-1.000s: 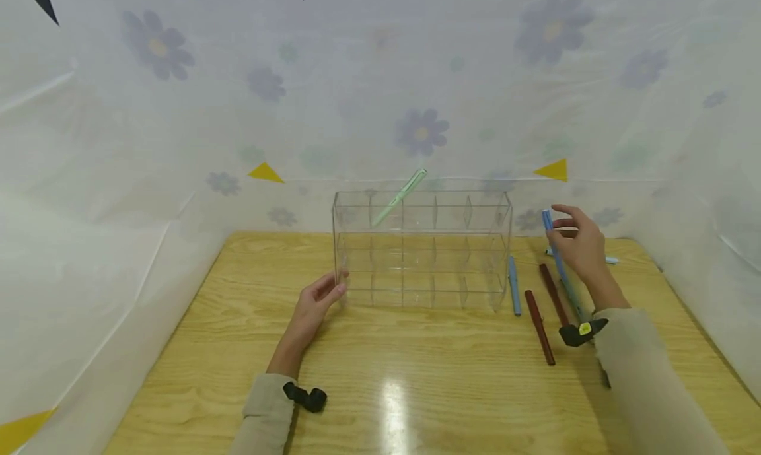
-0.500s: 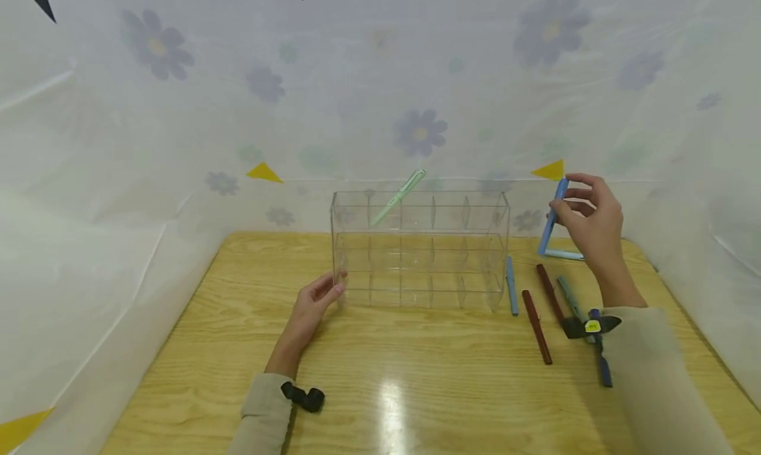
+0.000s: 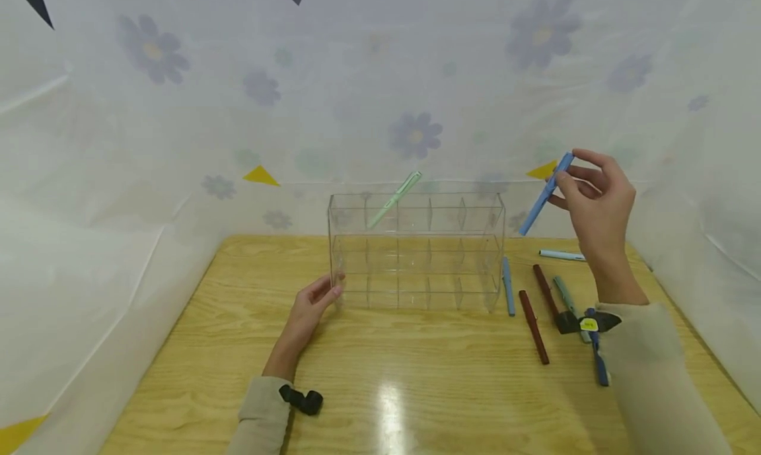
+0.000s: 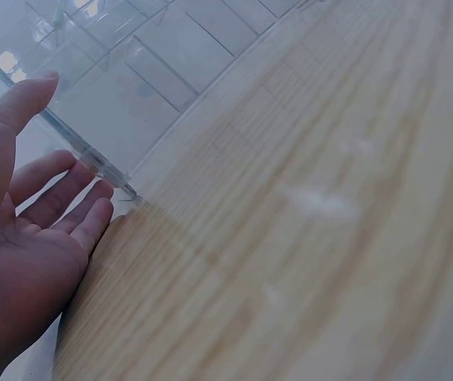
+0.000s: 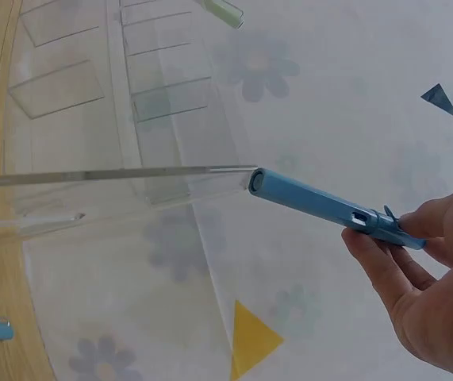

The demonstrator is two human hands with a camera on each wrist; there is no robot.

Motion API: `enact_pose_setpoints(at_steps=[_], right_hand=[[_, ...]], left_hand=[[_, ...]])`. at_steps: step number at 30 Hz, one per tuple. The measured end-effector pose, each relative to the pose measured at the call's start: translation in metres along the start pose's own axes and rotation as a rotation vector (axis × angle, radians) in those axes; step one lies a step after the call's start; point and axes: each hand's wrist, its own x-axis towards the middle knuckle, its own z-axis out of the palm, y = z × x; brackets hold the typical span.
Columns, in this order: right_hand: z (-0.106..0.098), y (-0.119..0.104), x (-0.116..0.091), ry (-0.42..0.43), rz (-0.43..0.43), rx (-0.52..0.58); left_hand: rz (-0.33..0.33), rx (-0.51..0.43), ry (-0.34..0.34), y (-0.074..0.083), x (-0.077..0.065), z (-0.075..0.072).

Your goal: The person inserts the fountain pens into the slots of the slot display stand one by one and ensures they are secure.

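Overall, the largest thing is a pale plastic backdrop (image 3: 357,78) printed with lilac flowers, walling in the back and both sides. Below it spreads a wood-grain counter (image 3: 416,362), a bright reflection near its front. Toward the back of the counter stands a transparent three-tier organizer (image 3: 416,232), split by thin upright dividers into a row of compartments on each tier.

Two beige sleeves (image 3: 648,369) reach in from the front. Of the hands, the left hand (image 3: 312,306) rests at the organizer's lower left corner, fingers loosely extended with their tips by the side wall and the thumb in front. The right hand (image 3: 600,204) is raised to the right of the organizer, pinching a capped blue pen (image 3: 545,194) between thumb and fingers; the pen slants, lower end toward the organizer but apart from it.

A mint-green pen (image 3: 395,199) leans in the top tier, left of centre, its upper end poking above the rim. On the counter, a grey-blue pen (image 3: 508,286) lies just beside the organizer's right side. Farther right lie two dark red pens (image 3: 534,327), a sage-green pen (image 3: 565,293), a navy pen (image 3: 600,359) partly hidden by the sleeve, and a pale blue pen (image 3: 561,255) behind them. Smallest are the black wrist cameras (image 3: 301,400).
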Motion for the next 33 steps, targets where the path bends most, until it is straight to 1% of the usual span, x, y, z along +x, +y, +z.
enact_pose_setpoints(at_steps=[6,15,23,28,33], right_hand=[[0.017,-0.005,-0.001,0.009,-0.006,0.102],[0.050,0.005,-0.002,-0.007,-0.022,0.179],[0.076,0.013,0.004,-0.016,-0.034,0.186],[0.091,0.019,0.008,-0.015,-0.015,0.208],[0.103,0.027,0.008,-0.029,0.018,0.181]], left_hand=[[0.008,-0.006,-0.003,-0.001,0.002,-0.002],[0.005,-0.008,0.006,0.000,-0.001,-0.007],[0.009,-0.006,0.016,0.001,-0.003,-0.007],[0.003,0.001,0.023,0.001,-0.005,-0.007],[-0.001,-0.004,0.025,0.001,-0.005,-0.004]])
